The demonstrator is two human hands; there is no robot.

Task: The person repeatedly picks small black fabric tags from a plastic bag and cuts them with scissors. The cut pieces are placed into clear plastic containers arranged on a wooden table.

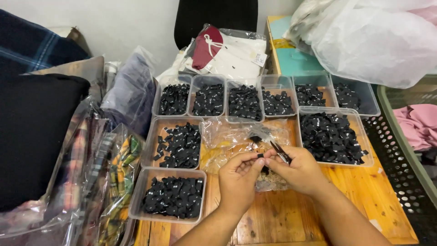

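Fingers of left hand (237,178) pinch a small black label (260,156); right hand (298,172) grips dark snips (280,151).

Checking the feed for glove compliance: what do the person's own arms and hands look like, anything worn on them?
Both are bare: no gloves, sleeves, watch or rings visible on the left hand or right hand. Forearms are uncovered down to the frame's edge. Fingernails look short and unpainted.

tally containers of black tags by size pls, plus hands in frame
Small clear trays, back row: 6
Larger clear trays, left and, right: 3
Hands, left hand and right hand: 2
Total: 11
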